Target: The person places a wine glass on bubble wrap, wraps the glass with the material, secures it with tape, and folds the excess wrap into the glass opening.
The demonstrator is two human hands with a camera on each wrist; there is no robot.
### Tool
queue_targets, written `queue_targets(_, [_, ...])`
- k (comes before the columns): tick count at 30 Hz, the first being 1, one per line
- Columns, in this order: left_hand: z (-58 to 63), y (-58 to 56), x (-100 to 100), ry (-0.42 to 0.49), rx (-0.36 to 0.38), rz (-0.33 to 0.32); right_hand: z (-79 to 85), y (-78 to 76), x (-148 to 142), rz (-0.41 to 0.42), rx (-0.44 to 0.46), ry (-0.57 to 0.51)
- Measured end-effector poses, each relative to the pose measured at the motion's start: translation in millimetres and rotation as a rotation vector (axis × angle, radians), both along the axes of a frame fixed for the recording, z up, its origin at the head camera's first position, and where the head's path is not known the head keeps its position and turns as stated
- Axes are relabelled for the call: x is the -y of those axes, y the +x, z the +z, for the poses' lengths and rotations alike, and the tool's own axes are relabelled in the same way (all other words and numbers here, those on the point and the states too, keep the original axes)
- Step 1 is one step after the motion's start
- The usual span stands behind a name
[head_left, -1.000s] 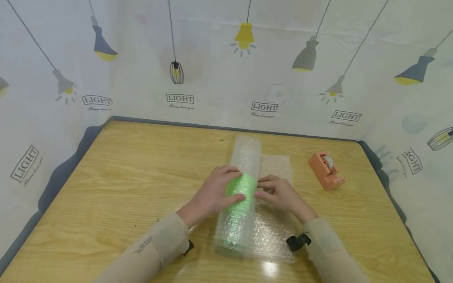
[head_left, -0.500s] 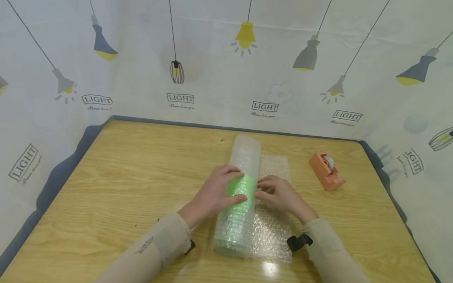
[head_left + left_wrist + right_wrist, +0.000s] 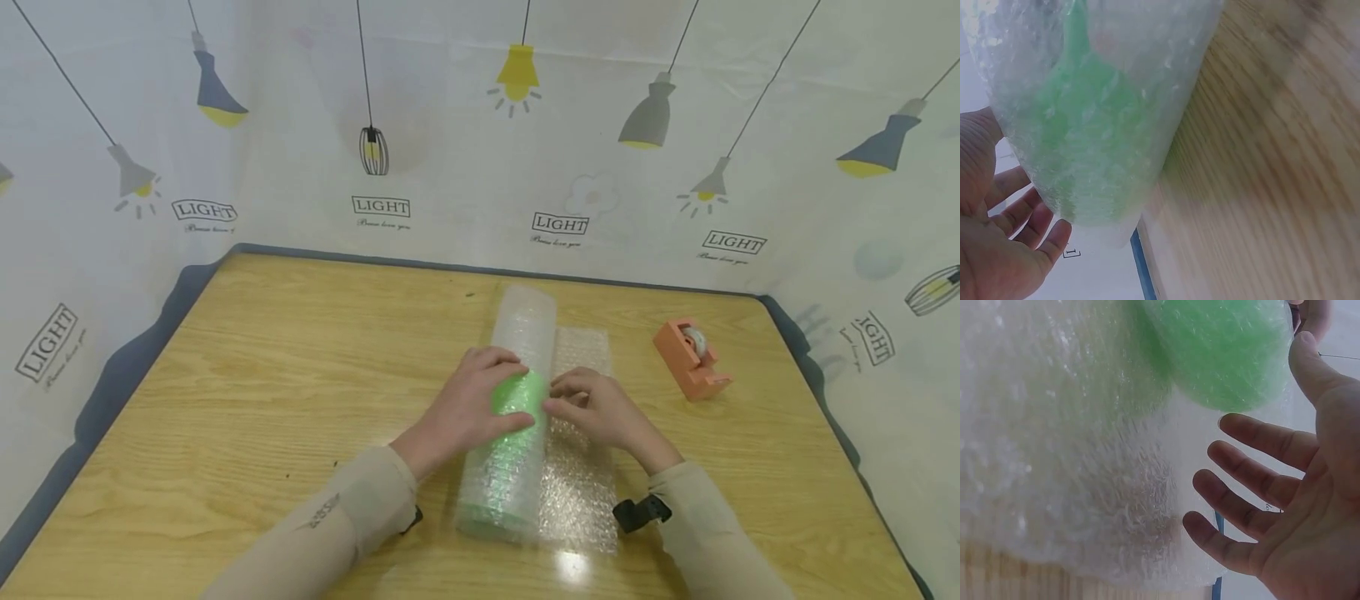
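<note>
My left hand (image 3: 474, 402) and right hand (image 3: 603, 408), fingers spread, bracket the clear bubble-wrap roll (image 3: 501, 471) around a green rounded object (image 3: 528, 392); uneven pressure could skew it.

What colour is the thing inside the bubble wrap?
The thing is green, clearest in the right wrist view.

2 beige sleeves (image 3: 367, 504), dark lettering (image 3: 324, 512) on left, black right wrist strap (image 3: 642, 512)

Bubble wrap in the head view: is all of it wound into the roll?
No, a flap of bubble wrap lies spread on the table to the right of the roll.
</note>
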State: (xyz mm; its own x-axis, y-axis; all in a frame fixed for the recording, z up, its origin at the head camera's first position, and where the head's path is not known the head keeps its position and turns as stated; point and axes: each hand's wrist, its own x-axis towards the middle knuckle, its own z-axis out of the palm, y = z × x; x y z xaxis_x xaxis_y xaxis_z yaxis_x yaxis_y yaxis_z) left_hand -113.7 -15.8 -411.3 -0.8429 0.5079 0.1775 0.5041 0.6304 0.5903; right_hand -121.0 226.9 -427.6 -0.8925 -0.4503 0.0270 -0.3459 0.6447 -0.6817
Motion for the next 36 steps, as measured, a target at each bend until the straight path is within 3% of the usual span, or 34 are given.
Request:
queue_targets(12, [-0.1,3.5,-8.3,-0.030,-0.067,-0.032,-5.6,-1.8,-0.5,-0.039,0.026,0.024])
queue_targets(18, [-2.9,5.3,2.1,0.025,-0.006,-0.066,-10.1,-2.2,-5.5,-0.032,0.014,0.026])
queue_targets(26, [-10.9,1.2,30.2,0.072,0.088,-0.031,-14.5,-2.9,-7.4,-0.005,-0.003,0.020])
queue_targets(36, [-9.4,3.9,38.5,0.076,0.074,-0.019,-15.1,-4.2,4.8,0.028,0.028,-0.020])
